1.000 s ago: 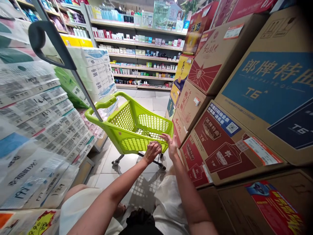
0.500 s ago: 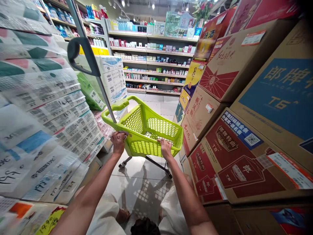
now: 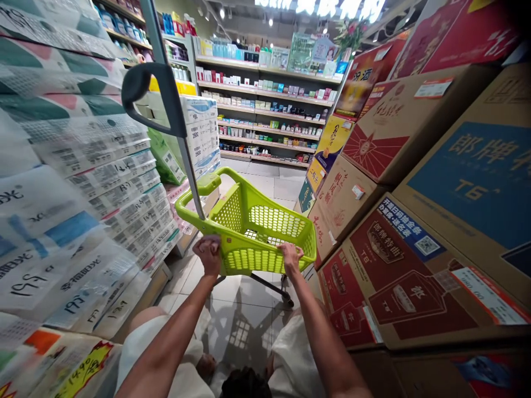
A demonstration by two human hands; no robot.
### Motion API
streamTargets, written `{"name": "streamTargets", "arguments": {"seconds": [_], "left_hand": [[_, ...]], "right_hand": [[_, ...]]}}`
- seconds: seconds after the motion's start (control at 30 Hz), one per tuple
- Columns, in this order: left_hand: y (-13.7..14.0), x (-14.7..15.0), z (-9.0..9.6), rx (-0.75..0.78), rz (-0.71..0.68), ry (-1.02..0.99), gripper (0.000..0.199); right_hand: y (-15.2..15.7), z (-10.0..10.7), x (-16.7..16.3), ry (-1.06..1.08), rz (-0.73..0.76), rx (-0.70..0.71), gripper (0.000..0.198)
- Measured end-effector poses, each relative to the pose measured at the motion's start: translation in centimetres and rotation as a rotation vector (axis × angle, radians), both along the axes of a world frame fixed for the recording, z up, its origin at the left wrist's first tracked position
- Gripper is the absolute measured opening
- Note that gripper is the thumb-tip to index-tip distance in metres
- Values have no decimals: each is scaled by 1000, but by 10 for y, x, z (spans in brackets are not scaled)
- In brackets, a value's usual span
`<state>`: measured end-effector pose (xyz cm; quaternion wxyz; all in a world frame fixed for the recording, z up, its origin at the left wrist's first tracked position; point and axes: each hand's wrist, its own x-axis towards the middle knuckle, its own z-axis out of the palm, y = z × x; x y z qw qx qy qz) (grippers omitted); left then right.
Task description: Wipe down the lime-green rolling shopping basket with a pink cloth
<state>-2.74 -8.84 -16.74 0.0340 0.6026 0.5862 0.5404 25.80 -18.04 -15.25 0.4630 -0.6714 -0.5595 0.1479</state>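
Observation:
A lime-green shopping cart (image 3: 249,260) with perforated sides and a tall metal pole ending in a dark grey loop handle (image 3: 178,105) stands in front of me. At its near left corner my left hand (image 3: 207,255) is closed round a crumpled, pinkish-grey cloth (image 3: 212,239), pressed against the plastic. My right hand (image 3: 291,257) has its fingers hooked over the near top rim, toward the right end. I see no goods inside the basket; part of its floor is hidden by the near wall.
Wrapped tissue packs (image 3: 120,166) with handwritten prices are stacked close on the left. Liquor cartons (image 3: 415,265) rise high on the right. Shelves (image 3: 265,105) of small boxed goods cross the far end. The tiled floor (image 3: 265,185) runs between the stacks.
My left hand has shifted slightly right and down along the cart's corner with the cloth. The right hand still grips the rim. The whole view has shifted slightly.

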Motion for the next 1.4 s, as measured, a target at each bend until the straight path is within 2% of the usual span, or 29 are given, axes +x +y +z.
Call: {"name": "streamTargets", "arguments": {"seconds": [0.1,0.17,0.23,0.3,0.4,0.43,0.5,0.6,0.7,0.8,0.93,1.0,1.1,1.2,1.3,1.4], "left_hand": [[12,-7,42,149,137,-79,16],[9,-10,58,237,168,-93,21],[-6,-11,58,267,143,-71,26],[-26,-11,48,240,106,-50,28],[-46,-17,42,221,137,-68,32],[-47,-21,48,235,158,-74,33],[-42,-31,73,254,166,-42,35],[-29,-42,124,162,133,154,33],[-23,-43,161,-1,88,484,18],[-22,-42,179,-133,-35,742,10],[-17,-45,196,-302,-311,866,11],[-15,-45,204,-370,-393,924,13],[-19,-38,211,-428,-427,1024,13],[-40,-25,208,-396,-356,1010,17],[-71,-10,191,-180,-241,869,21],[-98,4,156,86,-150,699,20]], "right_hand": [[-6,3,17,83,-13,18,55],[-7,7,27,140,-34,42,56],[-7,10,34,197,-88,48,57],[-6,13,36,218,-173,24,57],[-3,18,24,96,-219,14,53],[-2,20,14,33,-190,22,51],[3,26,-11,-75,-79,30,46],[14,34,-60,-208,103,53,41],[24,39,-98,-191,155,51,41],[28,38,-111,-142,119,52,44],[24,36,-98,-116,143,68,46],[20,36,-88,-106,163,70,46],[17,37,-75,-90,177,75,47],[16,35,-63,-66,158,94,49],[15,31,-56,-60,126,112,48],[12,31,-60,-73,40,122,45]]}}
